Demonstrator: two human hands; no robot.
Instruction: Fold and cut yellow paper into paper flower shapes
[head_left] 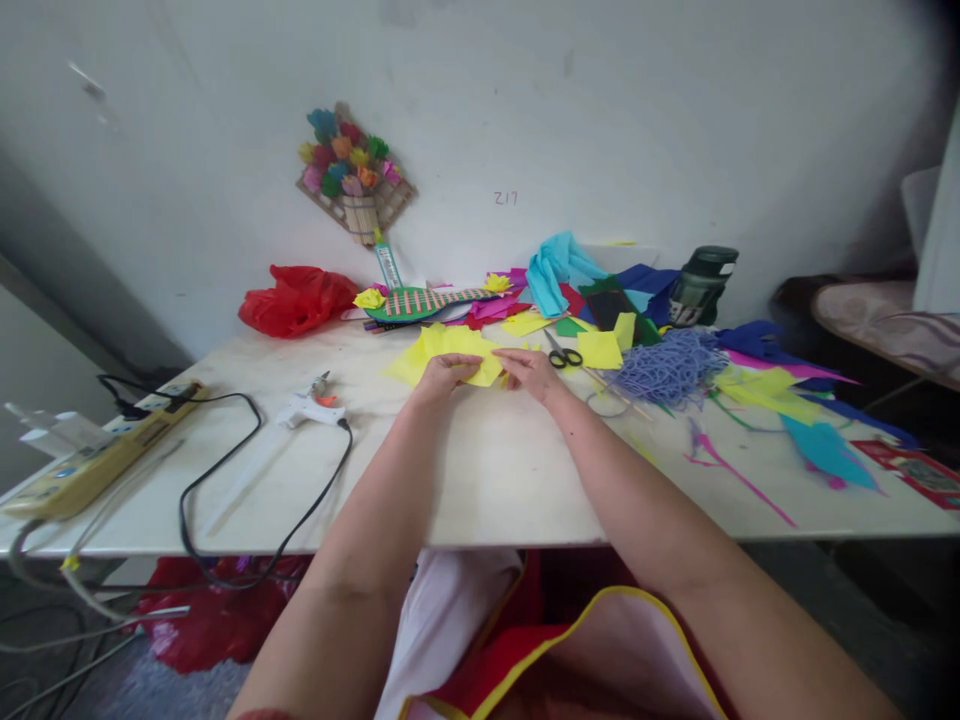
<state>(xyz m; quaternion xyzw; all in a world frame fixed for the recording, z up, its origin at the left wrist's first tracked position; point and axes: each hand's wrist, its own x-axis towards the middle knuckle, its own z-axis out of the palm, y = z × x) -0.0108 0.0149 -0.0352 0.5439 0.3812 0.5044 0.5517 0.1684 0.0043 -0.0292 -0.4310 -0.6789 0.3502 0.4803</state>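
Note:
A sheet of yellow crepe paper (pixel 435 345) is held up over the middle of the white table. My left hand (pixel 451 375) pinches its lower edge between thumb and fingers. My right hand (pixel 527 371) grips the paper's right end, with the fingers closed together. Black-handled scissors (pixel 564 357) lie just beyond my right hand. Beside them rest some smaller yellow paper pieces (pixel 600 349). Behind the sheet sits a green, leaf-shaped craft piece (pixel 427 303) with a pink checked strip and yellow paper flowers.
A white glue gun (pixel 311 410) with its black cord and a yellow power strip (pixel 105 455) occupy the left side. A red plastic bag (pixel 296 300) stands behind. Purple paper shreds (pixel 667 368), coloured paper scraps (pixel 825 450) and a dark green bottle (pixel 703 286) are at the right.

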